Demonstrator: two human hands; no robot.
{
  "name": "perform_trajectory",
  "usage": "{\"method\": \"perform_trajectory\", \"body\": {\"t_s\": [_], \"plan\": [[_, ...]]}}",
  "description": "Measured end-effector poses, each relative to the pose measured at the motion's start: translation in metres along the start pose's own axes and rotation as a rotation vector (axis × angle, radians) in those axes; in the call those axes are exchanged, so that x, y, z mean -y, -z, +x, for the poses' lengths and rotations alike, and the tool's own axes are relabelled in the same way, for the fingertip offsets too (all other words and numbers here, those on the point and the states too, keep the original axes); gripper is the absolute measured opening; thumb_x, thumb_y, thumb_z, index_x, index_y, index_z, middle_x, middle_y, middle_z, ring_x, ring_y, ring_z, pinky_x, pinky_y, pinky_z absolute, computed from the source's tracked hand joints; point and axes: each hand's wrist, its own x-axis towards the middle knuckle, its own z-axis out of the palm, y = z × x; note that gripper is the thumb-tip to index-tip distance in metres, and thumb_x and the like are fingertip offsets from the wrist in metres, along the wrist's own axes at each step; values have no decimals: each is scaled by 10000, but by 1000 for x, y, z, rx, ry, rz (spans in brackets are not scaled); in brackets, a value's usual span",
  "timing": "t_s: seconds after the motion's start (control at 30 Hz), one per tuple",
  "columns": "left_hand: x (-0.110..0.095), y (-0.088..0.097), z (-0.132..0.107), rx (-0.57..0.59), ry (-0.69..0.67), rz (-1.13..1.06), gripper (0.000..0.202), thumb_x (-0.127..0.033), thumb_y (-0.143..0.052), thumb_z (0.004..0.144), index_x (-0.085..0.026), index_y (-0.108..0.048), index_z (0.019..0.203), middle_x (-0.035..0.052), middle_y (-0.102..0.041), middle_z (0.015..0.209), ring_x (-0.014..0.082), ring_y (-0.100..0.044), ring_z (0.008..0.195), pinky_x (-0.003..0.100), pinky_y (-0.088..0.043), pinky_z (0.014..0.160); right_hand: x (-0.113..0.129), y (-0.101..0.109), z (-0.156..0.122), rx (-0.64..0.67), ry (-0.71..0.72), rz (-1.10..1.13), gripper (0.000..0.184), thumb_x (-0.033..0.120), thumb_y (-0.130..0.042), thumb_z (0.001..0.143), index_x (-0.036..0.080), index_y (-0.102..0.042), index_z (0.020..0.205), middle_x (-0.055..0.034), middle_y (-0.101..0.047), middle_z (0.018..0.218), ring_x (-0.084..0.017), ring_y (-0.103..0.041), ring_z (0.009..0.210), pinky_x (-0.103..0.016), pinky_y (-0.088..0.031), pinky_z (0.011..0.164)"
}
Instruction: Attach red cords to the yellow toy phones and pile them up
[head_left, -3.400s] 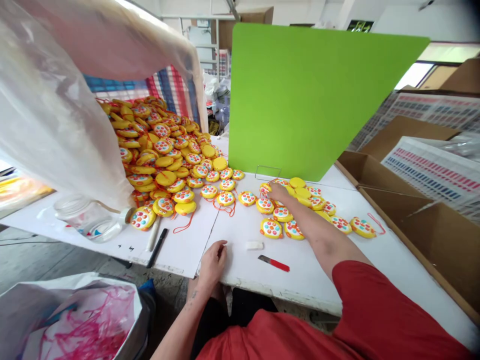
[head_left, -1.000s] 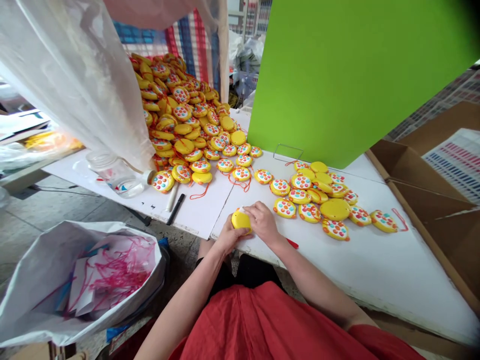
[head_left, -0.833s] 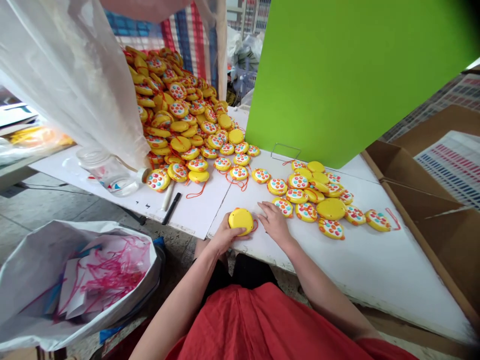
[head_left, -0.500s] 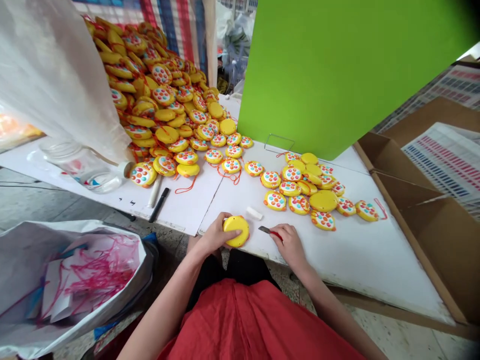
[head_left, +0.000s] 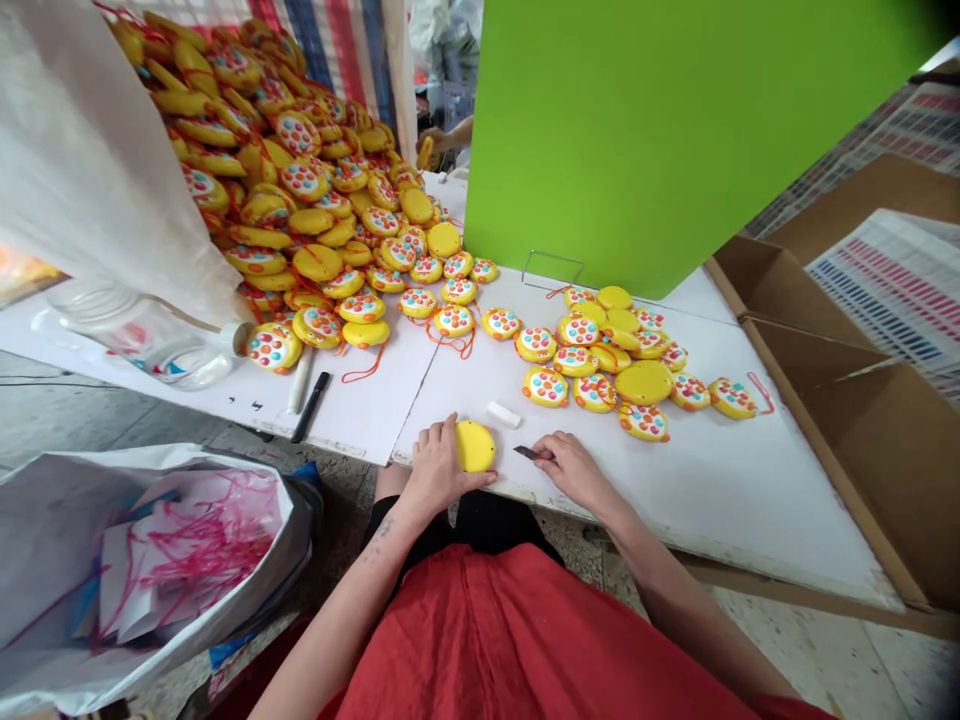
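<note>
My left hand (head_left: 439, 462) is closed round the left side of a round yellow toy (head_left: 475, 446), its plain back facing up, at the table's front edge. A small craft knife (head_left: 526, 453) sits in my right hand (head_left: 570, 466), its dark blade pointing left toward the toy but apart from it. Just beyond them lies a white block (head_left: 504, 414), perhaps an eraser. To the right, several yellow toys with coloured dots (head_left: 577, 331) form a loose cluster, some face up and some face down.
A big heap of the same toys (head_left: 300, 180) rises at the left back. A green board (head_left: 637, 130) stands behind the cluster. A black marker (head_left: 310, 408) and a clear jar (head_left: 150, 335) lie on the left. Cardboard boxes (head_left: 840, 420) border the right; an open white bag (head_left: 289, 500) stands below left.
My left hand has shifted its grip on the yellow toy, the thumb moving from its top to its lower edge. Another person's hand with a toy now shows behind the green board.
</note>
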Motion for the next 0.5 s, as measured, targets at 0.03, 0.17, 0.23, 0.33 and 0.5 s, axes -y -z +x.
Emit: {"method": "perform_trajectory", "body": {"t_s": [0.03,0.17,0.23,0.33,0.5], "plan": [[-2,-1,-1,-13,2,21,1048,-615,-759,532,-97,-371,1356,209,-508,1203,388,-477,1082,500,-366,924,2,0,0,-31,0,33,68,164,-563,809,204,-609,838,-40,-614,859,-203,-566,855,-334,-446,775],[-6,0,-4,6,-1,81,921,-593,-724,592,-137,-389,1319,172,-507,1192,352,-483,1080,459,-378,903,19,-2,0,-96,-41,371,138,192,-466,842,204,-576,924,-27,-623,886,-159,-614,761,-304,-493,718],[-8,2,-4,36,7,115,893,-614,-692,616,-153,-383,1316,155,-510,1179,335,-489,1072,444,-382,896,29,-3,2,-53,-66,511,158,217,-452,852,211,-565,963,-4,-639,848,-137,-624,683,-279,-502,673],[-10,5,-3,62,12,166,880,-630,-664,634,-159,-372,1318,142,-512,1164,322,-496,1062,426,-385,890,43,-4,5,-45,-71,461,107,284,-507,855,207,-581,858,5,-642,750,-146,-615,648,-262,-479,632],[-12,3,-4,62,6,213,857,-588,-646,672,-156,-330,1342,141,-496,1174,311,-499,1056,412,-380,896,51,-6,8,-21,-17,318,112,228,-500,873,221,-600,922,-11,-692,819,-163,-645,687,-257,-463,642]]}}
